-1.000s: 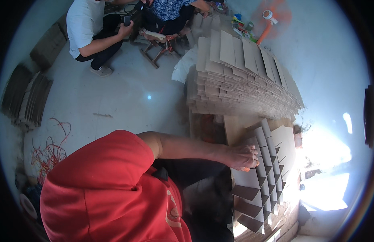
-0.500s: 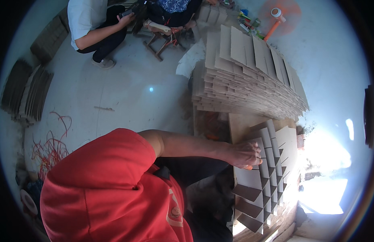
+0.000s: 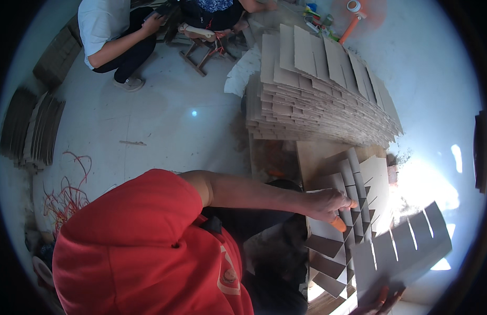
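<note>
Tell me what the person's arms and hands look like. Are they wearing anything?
The left arm wears a short red sleeve that ends above the elbow; the forearm is bare down to the left hand. An orange cover sits on one of its fingers. The right hand shows only at the bottom edge, also with an orange fingertip cover. No watch or rings are visible.
</note>
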`<action>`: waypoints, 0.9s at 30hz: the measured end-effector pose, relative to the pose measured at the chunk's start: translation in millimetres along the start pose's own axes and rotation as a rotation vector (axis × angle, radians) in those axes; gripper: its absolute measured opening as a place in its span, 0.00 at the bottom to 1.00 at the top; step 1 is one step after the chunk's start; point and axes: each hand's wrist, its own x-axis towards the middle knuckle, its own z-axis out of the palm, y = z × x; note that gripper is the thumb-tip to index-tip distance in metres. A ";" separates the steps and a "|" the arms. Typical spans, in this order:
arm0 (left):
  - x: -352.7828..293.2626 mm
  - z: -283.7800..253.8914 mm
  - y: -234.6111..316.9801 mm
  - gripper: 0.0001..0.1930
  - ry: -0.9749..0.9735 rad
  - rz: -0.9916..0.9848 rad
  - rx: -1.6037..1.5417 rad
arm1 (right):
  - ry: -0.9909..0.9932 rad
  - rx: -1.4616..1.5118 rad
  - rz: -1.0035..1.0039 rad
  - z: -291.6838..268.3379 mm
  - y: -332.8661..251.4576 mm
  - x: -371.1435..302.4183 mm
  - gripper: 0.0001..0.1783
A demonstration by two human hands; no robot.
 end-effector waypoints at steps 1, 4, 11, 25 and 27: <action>1.4 4.8 7.5 0.28 0.018 -0.071 -0.243 | -0.038 -0.016 -0.030 1.2 3.3 -6.7 0.13; 6.9 4.7 20.4 0.19 -0.028 -0.272 -0.649 | -0.029 0.840 0.665 34.2 -48.5 1.4 0.17; 2.9 -3.8 6.3 0.09 0.156 -0.356 -0.940 | -0.107 1.246 0.900 62.4 -106.9 14.0 0.45; 15.9 -57.8 -50.4 0.18 0.202 0.012 0.349 | -0.150 0.625 0.748 50.2 -60.1 27.8 0.34; 15.8 -44.1 -46.9 0.19 0.031 -0.014 0.411 | -0.159 0.655 0.708 58.5 -60.5 23.6 0.33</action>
